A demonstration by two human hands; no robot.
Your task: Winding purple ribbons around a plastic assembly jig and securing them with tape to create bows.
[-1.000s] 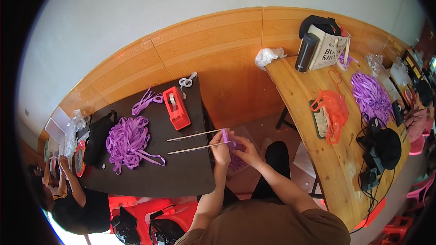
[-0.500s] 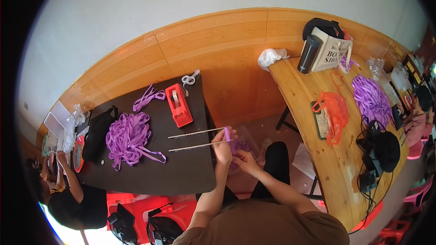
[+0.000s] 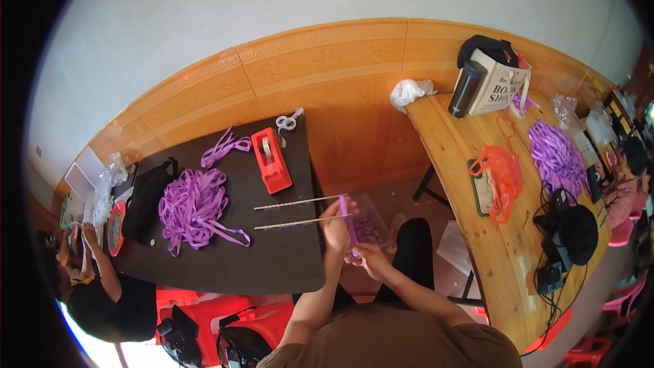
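My left hand (image 3: 334, 233) is closed on two thin metal rods (image 3: 294, 204), which stick out side by side over the edge of the dark table. A purple ribbon (image 3: 352, 229) crosses the rods at the fingers and hangs toward my lap. Lower and to the right, my right hand (image 3: 372, 261) pinches that ribbon; its fingertips are partly hidden. Below the hands sits a clear plastic box (image 3: 383, 212) with purple pieces inside. A loose heap of purple ribbon (image 3: 193, 208) lies on the table to the left.
The dark table (image 3: 272, 262) also bears a red tape dispenser (image 3: 271, 161), white scissors (image 3: 289, 120) and a black bag (image 3: 151, 194). At right, a wooden table (image 3: 497, 266) holds an orange plastic bag (image 3: 501, 177), a tumbler (image 3: 467, 88) and more ribbon (image 3: 555, 157). Another person (image 3: 112, 307) works at far left.
My right hand has moved slightly down with the ribbon, and a longer stretch of it now shows between the hands. The left hand keeps its hold on the rods. The view has shifted a little.
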